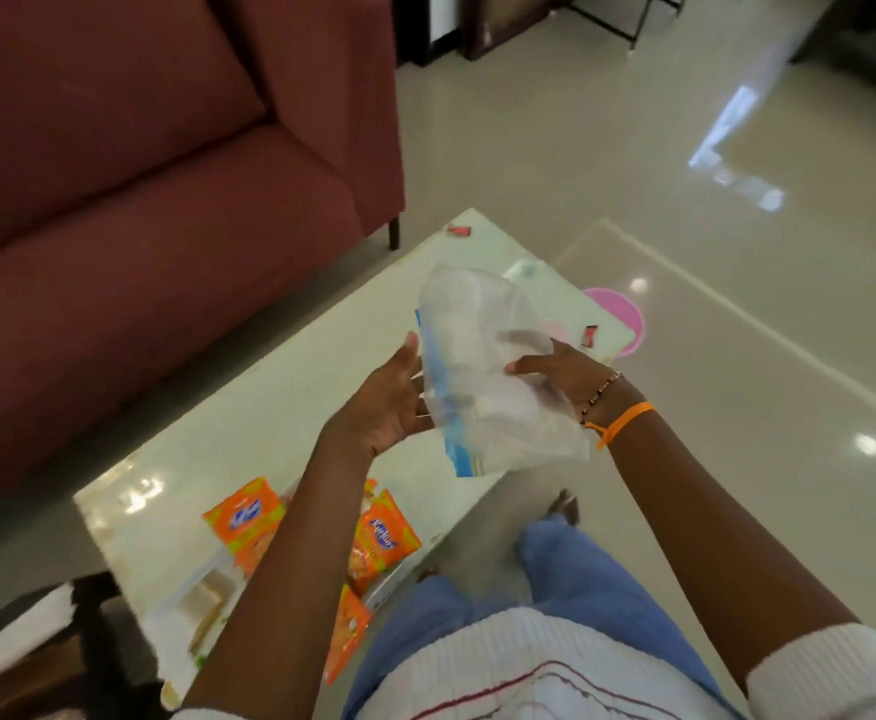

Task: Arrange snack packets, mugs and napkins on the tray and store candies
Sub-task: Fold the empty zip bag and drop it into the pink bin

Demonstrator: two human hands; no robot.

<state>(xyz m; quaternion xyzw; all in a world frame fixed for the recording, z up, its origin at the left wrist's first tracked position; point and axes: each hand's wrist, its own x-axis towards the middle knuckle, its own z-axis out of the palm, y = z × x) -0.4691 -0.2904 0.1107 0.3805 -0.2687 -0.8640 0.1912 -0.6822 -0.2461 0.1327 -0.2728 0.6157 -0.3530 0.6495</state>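
1. Both hands hold a clear zip bag [482,376] up above the glass table [280,407], over its far half; the bag touches nothing but the hands.
2. The left hand [389,402] is spread, palm up, fingers loosely cradling the bag's blue-striped mouth edge; the right hand [555,376] pinches the opposite side, thumb pressed on the film.
3. The bag looks empty, thin and limp, so it should weigh almost nothing and collapse wherever it is unsupported; the film is probably slick; the stiffer zip strip is the sensible place to grip, one hand on each lip to keep the mouth spread.
4. Two red-wrapped candies lie on the table: one candy [459,231] near the far corner, another candy [589,335] at the far right edge, just beside a pink round lid [628,317] whose support I cannot tell.
5. Orange snack packets [386,535] sit at the near edge, partly hidden by the left forearm; they look light and crinkly; the tray is not clearly visible.
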